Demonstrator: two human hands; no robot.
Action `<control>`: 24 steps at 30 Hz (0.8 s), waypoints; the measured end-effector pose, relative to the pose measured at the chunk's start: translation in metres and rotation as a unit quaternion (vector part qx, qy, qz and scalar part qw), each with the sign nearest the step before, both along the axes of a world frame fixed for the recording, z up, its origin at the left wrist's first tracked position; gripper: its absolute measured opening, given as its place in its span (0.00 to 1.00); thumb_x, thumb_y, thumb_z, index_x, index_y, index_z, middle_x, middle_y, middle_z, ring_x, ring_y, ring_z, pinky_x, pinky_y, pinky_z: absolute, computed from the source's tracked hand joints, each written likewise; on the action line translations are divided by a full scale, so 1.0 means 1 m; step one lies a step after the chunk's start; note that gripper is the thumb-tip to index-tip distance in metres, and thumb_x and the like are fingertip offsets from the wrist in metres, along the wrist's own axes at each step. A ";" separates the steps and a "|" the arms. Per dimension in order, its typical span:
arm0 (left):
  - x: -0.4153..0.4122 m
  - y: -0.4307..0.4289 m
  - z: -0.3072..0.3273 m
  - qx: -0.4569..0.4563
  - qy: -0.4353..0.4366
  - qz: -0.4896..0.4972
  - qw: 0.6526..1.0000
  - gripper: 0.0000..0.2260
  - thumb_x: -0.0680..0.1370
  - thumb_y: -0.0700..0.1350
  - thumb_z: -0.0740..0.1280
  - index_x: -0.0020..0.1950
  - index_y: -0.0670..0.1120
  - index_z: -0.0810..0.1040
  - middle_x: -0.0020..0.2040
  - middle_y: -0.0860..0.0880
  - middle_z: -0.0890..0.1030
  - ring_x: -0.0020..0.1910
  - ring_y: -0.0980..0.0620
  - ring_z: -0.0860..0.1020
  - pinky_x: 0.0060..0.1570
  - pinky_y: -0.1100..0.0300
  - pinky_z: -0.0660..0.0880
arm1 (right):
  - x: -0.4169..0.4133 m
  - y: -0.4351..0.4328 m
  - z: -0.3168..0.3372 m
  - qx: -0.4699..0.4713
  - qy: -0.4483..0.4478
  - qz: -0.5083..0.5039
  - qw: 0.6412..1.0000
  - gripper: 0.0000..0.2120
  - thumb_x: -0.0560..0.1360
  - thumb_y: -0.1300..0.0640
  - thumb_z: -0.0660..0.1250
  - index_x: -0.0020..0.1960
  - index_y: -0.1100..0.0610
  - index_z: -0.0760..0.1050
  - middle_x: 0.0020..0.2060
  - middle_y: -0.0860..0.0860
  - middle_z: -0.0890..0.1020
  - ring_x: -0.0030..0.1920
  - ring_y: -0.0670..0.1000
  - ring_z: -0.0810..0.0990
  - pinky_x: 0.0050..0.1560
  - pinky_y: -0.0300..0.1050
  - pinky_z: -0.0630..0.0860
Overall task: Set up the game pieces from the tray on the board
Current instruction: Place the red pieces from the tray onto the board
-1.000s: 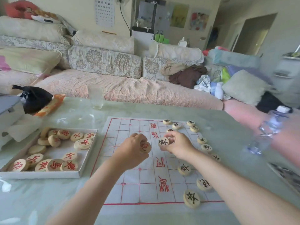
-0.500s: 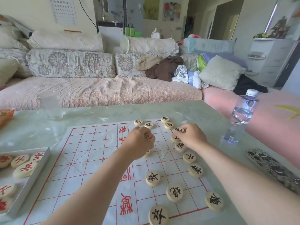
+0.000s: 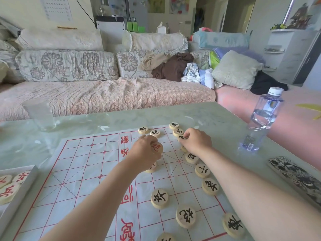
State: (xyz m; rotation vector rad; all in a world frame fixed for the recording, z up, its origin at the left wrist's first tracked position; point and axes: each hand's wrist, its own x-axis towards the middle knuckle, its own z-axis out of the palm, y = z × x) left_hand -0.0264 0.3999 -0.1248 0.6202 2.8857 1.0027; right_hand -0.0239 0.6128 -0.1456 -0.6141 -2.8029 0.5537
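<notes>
A white paper board (image 3: 83, 171) with a red grid lies on the table. My left hand (image 3: 145, 153) hovers over its middle, fingers curled round a wooden piece with a red character (image 3: 156, 147). My right hand (image 3: 197, 140) is at the board's far right edge, pinching a black-character piece (image 3: 182, 137) down in the row there. Several black-character pieces (image 3: 210, 186) line the right edge, others (image 3: 159, 198) stand further in. The tray (image 3: 20, 190) with red-character pieces (image 3: 7, 193) shows at the left edge, mostly cut off.
A clear plastic cup (image 3: 40, 114) stands at the table's far left. A water bottle (image 3: 260, 119) stands right of the board. A dark patterned flat object (image 3: 295, 176) lies at the right table edge. A sofa with cushions and clothes fills the background.
My view has swung right, so the tray slid nearly out of frame. My right hand carried its black piece from the board's middle to the far right row. The left hand still holds the red piece.
</notes>
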 end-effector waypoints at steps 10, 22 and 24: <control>0.006 -0.015 0.003 0.054 0.016 -0.001 0.998 0.23 0.69 0.43 0.75 0.62 0.52 0.75 0.57 0.53 0.72 0.52 0.51 0.75 0.48 0.60 0.72 | 0.002 -0.043 0.026 -0.097 0.058 0.091 0.989 0.09 0.76 0.50 0.63 0.41 0.48 0.80 0.42 0.47 0.82 0.45 0.52 0.79 0.46 0.44 0.75; 0.028 -0.071 0.021 0.269 -0.114 0.075 0.953 0.13 0.75 0.47 0.71 0.58 0.47 0.77 0.49 0.52 0.82 0.44 0.53 0.81 0.44 0.59 0.76 | 0.033 -0.124 0.051 -0.401 0.021 0.197 0.894 0.09 0.79 0.56 0.69 0.57 0.58 0.78 0.45 0.56 0.84 0.30 0.46 0.79 0.29 0.38 0.70; 0.033 -0.088 0.024 0.321 -0.154 0.080 0.931 0.10 0.76 0.44 0.69 0.58 0.46 0.79 0.45 0.48 0.84 0.40 0.52 0.81 0.40 0.61 0.76 | 0.040 -0.138 0.055 -0.406 0.028 0.213 0.888 0.09 0.78 0.58 0.70 0.57 0.59 0.78 0.44 0.56 0.84 0.31 0.47 0.80 0.31 0.39 0.72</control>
